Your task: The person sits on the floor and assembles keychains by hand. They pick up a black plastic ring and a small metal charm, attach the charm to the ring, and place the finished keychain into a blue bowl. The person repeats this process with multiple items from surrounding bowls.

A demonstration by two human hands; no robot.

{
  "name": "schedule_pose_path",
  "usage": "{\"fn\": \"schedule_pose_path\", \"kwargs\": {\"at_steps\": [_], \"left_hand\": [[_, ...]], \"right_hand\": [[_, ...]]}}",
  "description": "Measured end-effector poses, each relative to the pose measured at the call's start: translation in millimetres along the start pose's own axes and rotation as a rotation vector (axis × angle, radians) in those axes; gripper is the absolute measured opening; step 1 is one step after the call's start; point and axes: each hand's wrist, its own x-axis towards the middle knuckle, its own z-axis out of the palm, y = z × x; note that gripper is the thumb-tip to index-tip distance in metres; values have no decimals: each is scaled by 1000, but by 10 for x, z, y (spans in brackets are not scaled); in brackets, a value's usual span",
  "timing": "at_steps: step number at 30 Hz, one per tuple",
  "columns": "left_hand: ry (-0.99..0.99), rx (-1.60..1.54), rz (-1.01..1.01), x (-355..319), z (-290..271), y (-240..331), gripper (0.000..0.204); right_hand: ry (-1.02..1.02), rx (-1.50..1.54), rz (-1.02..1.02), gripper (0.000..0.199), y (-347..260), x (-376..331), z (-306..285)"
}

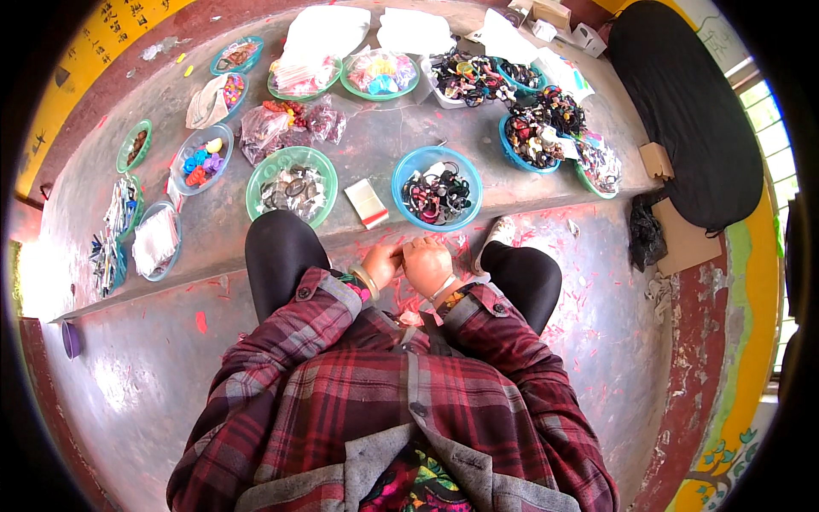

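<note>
My left hand (pixel 383 263) and my right hand (pixel 428 266) meet between my knees, fingertips touching. Both have curled fingers, and whatever they pinch is hidden or too small to name. Below them, at my lap, lies a crumpled pink-red piece (pixel 411 312). Ahead of my hands, on the raised concrete step, a blue basin (pixel 473 218) holds dark hair ties with some red and white bits. To its left lies a cream-white card box with a red edge (pixel 365 203). A green basin (pixel 254 200) of pale and dark small pieces stands by my left knee.
More basins and baskets of small accessories ring the step, such as a blue one (pixel 505 149) at right and a clear-blue one (pixel 177 175) at left. Plastic bags (pixel 263 135) lie behind. A long black padded object (pixel 682 119) leans at far right. Red scraps litter the floor.
</note>
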Motion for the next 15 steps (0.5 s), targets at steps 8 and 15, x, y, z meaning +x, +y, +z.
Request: {"fn": "schedule_pose_path", "kwargs": {"at_steps": [8, 15], "left_hand": [[23, 5, 53, 32, -31, -162, 19], [33, 247, 93, -46, -24, 122, 17]], "right_hand": [[48, 95, 37, 8, 7, 6, 1], [41, 49, -3, 8, -18, -1, -32]]}}
